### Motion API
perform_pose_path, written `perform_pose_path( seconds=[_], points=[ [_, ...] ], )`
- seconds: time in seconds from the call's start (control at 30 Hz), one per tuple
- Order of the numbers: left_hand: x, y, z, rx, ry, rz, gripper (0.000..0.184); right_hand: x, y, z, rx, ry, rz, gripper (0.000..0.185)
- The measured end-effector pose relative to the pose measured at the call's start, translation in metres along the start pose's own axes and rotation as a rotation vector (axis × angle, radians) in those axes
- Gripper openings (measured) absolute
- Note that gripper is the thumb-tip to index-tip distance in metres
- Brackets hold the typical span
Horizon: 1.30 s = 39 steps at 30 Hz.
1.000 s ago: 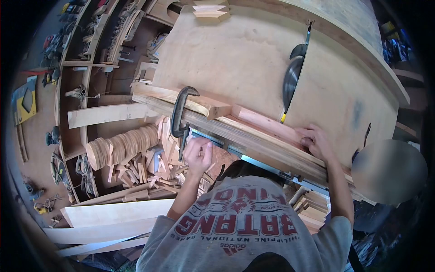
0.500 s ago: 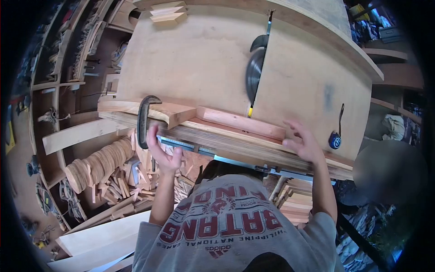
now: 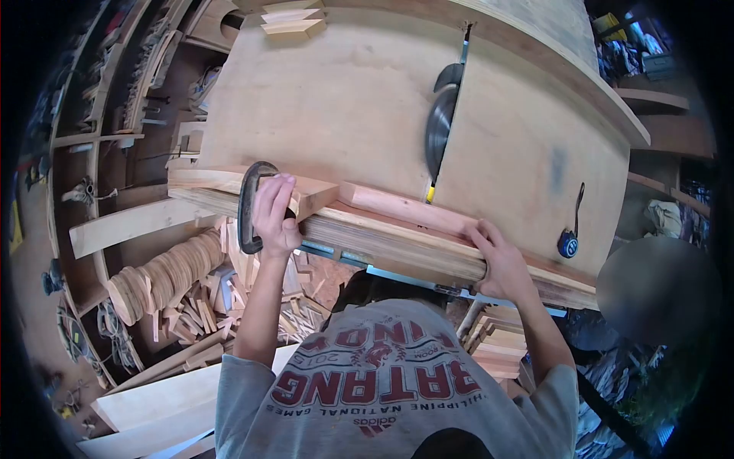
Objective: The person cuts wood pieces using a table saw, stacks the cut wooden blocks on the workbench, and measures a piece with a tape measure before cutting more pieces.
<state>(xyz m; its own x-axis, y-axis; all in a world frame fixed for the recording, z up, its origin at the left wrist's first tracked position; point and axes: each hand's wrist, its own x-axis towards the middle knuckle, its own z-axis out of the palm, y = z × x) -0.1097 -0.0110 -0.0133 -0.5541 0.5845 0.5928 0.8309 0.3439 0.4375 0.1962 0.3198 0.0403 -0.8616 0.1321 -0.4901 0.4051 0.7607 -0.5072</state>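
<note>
My left hand (image 3: 274, 218) is closed over the front edge of a thick wooden block (image 3: 317, 197), right beside a dark C-clamp (image 3: 249, 206). Its fingertips bend over the top of the block, and part of the clamp is hidden behind them. A reddish wood strip (image 3: 405, 208) lies along the front of the saw table (image 3: 344, 99), one end near the block. My right hand (image 3: 498, 264) grips the strip's other end, fingers bent over it. Beyond the strip, a circular saw blade (image 3: 440, 130) stands up through the table.
A blue tape measure (image 3: 567, 243) lies on the right of the table. Small cut pieces (image 3: 293, 23) are stacked at the far left. Below left are rounded wood pieces (image 3: 168, 268), offcuts (image 3: 199, 314) and long boards (image 3: 183, 390). Shelves (image 3: 95, 141) run along the left.
My left hand has moved up from below the clamp and closed on the block. My right hand has come down from its spread pose onto the strip's end. The view has shifted slightly.
</note>
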Motion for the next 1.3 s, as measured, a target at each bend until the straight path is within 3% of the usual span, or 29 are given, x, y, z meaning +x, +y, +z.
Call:
perform_pose_path(
  seconds=[0.1, 0.23, 0.3, 0.4, 0.93, 1.3],
  points=[
    [0.0, -0.001, 0.001, 0.003, 0.003, 0.003, 0.08, 0.002, 0.001, 0.006, 0.017, 0.019, 0.021, 0.103],
    [0.002, -0.002, 0.001, -0.027, 0.015, 0.016, 0.067, 0.002, -0.001, 0.009, 0.01, 0.012, 0.062, 0.113],
    [0.003, -0.003, 0.002, -0.021, 0.021, 0.024, 0.061, 0.003, -0.008, 0.003, -0.031, 0.0, 0.103, 0.103],
    [0.003, -0.003, 0.002, -0.018, 0.036, 0.036, 0.056, 0.004, -0.002, 0.007, -0.013, 0.001, 0.09, 0.102],
    [0.008, -0.005, 0.0, -0.018, 0.033, 0.026, 0.053, 0.009, 0.002, -0.003, -0.047, -0.065, 0.051, 0.108],
    [0.015, -0.004, 0.002, 0.0, 0.019, 0.031, 0.062, 0.011, 0.006, -0.002, -0.071, -0.02, 0.017, 0.108]
  ],
)
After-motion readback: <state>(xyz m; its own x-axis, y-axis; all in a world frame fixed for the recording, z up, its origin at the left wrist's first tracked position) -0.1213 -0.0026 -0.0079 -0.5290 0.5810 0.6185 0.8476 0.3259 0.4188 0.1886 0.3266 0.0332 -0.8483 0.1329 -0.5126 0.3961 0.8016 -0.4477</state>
